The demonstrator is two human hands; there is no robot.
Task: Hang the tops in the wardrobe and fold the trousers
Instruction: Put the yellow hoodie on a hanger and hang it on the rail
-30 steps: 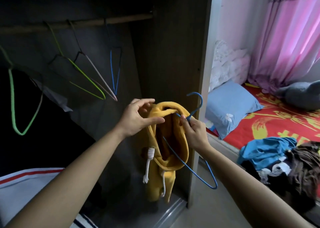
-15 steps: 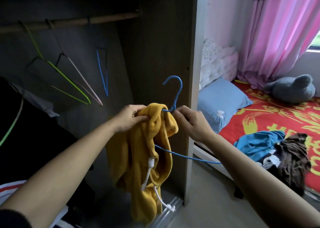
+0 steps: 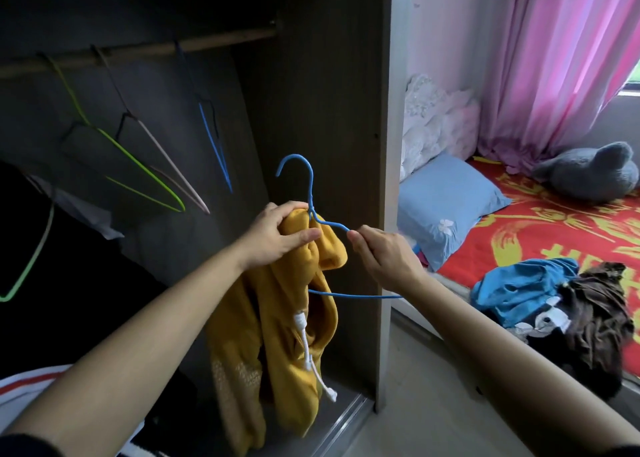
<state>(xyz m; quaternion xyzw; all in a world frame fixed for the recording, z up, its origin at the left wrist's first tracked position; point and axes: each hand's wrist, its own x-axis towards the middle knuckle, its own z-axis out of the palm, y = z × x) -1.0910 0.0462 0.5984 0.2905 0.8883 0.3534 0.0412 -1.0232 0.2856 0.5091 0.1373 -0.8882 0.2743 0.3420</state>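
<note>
A yellow hooded top (image 3: 277, 345) with white drawstrings hangs in front of the open wardrobe. A blue wire hanger (image 3: 311, 193) sits partly inside its neck, hook upright. My left hand (image 3: 277, 234) grips the top's collar at the hanger's neck. My right hand (image 3: 381, 252) pinches the hanger's right shoulder wire, which sticks out of the top. The hanger's lower bar runs behind my right wrist. Above, the wardrobe rail (image 3: 145, 52) carries empty hangers.
Green (image 3: 138, 165), pink (image 3: 169, 165) and blue (image 3: 214, 148) hangers hang on the rail, dark clothes at the left. The wardrobe's side panel (image 3: 384, 179) stands just right of the top. A bed (image 3: 554, 234) holds a blue pillow, a grey plush and a pile of clothes (image 3: 561, 304).
The hanger has turned upright with its hook up. The top's collar has been drawn over the left shoulder of the hanger, and the top now hangs lower and longer.
</note>
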